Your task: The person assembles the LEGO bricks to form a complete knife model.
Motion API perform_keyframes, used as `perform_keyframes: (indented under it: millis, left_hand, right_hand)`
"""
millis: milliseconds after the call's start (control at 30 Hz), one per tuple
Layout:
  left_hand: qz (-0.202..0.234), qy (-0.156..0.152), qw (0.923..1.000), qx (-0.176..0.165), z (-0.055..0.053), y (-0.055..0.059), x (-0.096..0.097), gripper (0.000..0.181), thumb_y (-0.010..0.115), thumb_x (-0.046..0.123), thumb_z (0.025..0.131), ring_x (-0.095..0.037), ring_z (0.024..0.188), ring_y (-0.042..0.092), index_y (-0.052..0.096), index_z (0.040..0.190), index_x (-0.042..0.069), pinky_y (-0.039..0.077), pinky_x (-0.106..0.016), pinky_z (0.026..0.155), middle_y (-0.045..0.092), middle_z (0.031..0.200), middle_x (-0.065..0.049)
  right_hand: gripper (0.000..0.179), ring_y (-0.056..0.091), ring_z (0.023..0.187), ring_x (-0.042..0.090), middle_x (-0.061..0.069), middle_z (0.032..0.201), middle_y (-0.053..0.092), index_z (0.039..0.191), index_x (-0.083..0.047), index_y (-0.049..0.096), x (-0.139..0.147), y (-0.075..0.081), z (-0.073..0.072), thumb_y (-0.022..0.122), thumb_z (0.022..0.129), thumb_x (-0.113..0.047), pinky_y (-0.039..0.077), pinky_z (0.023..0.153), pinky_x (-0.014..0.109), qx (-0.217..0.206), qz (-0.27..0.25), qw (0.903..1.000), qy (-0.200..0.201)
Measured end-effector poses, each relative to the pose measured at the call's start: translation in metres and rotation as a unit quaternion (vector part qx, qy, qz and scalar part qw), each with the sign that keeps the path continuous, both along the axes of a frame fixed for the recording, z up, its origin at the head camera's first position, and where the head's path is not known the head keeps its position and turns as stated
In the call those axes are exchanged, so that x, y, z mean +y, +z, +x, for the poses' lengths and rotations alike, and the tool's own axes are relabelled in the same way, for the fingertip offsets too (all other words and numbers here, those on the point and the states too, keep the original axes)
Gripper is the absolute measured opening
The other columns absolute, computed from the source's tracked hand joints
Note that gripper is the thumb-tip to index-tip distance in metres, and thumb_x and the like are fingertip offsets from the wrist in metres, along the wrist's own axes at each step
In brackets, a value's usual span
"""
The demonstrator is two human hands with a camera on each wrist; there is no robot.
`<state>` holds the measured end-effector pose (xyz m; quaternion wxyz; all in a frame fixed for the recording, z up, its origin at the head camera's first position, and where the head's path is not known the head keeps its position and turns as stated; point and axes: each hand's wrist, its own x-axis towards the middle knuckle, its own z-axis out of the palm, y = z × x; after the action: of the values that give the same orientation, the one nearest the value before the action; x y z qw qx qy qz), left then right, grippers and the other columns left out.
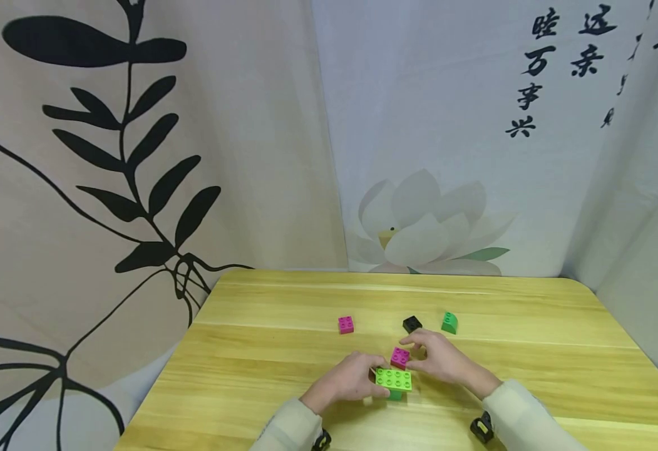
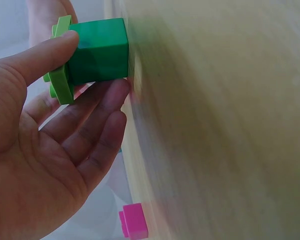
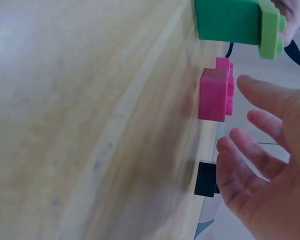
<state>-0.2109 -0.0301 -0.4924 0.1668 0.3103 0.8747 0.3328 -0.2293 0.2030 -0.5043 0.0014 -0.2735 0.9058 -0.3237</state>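
My left hand (image 1: 352, 378) grips a small stack of toy building bricks from its left side. The stack is a lime-green plate (image 1: 393, 379) with studs, set on top of a darker green brick (image 2: 99, 52). In the left wrist view the thumb presses where plate and brick meet, and the other fingers lie behind. Just beyond the stack, a magenta brick (image 1: 400, 357) sits studs up on the table. My right hand (image 1: 440, 358) hovers beside it, fingers loosely bent and holding nothing. In the right wrist view a gap separates the thumb from that magenta brick (image 3: 213, 95).
A black brick (image 1: 412, 324) lies just past the right fingertips. Farther right is a green brick (image 1: 449, 322) with a sloped side, and a second magenta brick (image 1: 345, 325) stands at back left. The wooden table (image 1: 238, 376) ends at a printed curtain (image 1: 272, 156).
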Motion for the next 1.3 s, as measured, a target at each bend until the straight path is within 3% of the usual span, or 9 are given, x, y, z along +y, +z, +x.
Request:
perform_keyframes:
  millis: [233, 633, 1100, 1300]
  left_hand:
    - [-0.006, 0.009, 0.9999, 0.0, 0.001, -0.001, 0.001, 0.034, 0.079, 0.022, 0.077, 0.001, 0.069, 0.053, 0.067, 0.107, 0.014, 0.045, -0.017, 0.064, 0.059, 0.081, 0.016]
    - [0.001, 0.006, 1.0, 0.006, 0.001, -0.004, 0.001, 0.034, 0.079, 0.023, 0.076, 0.001, 0.068, 0.052, 0.067, 0.107, 0.014, 0.045, -0.016, 0.064, 0.059, 0.082, 0.016]
    - [-0.029, 0.012, 0.9991, 0.027, 0.002, -0.001, 0.003, 0.036, 0.076, 0.028, 0.078, 0.003, 0.07, 0.05, 0.065, 0.111, 0.017, 0.043, -0.017, 0.066, 0.058, 0.085, 0.017]
    - [-0.009, 0.019, 0.9997, 0.012, 0.001, -0.001, 0.003, 0.032, 0.077, 0.023, 0.078, 0.001, 0.068, 0.051, 0.065, 0.108, 0.015, 0.044, -0.017, 0.063, 0.058, 0.081, 0.015]
  right_hand:
    - [0.045, 0.059, 0.091, 0.021, 0.005, 0.106, 0.062, 0.116, -0.004, 0.063, -0.002, -0.005, -0.006, 0.078, 0.077, -0.019, 0.051, 0.077, 0.035, -0.008, 0.006, 1.0, 0.001]
    - [0.04, 0.06, 0.095, 0.017, 0.003, 0.107, 0.065, 0.116, -0.001, 0.063, -0.005, -0.012, -0.012, 0.075, 0.08, -0.013, 0.051, 0.081, 0.027, -0.021, 0.01, 0.9984, 0.051]
    - [0.041, 0.06, 0.086, 0.011, -0.001, 0.103, 0.065, 0.118, -0.001, 0.061, -0.005, -0.01, -0.014, 0.074, 0.081, -0.012, 0.051, 0.076, 0.028, -0.04, 0.006, 0.9989, 0.024]
    - [0.039, 0.061, 0.088, 0.015, -0.003, 0.1, 0.064, 0.117, -0.002, 0.062, -0.001, -0.005, -0.009, 0.073, 0.082, -0.015, 0.052, 0.077, 0.031, -0.035, -0.017, 0.9993, -0.004]
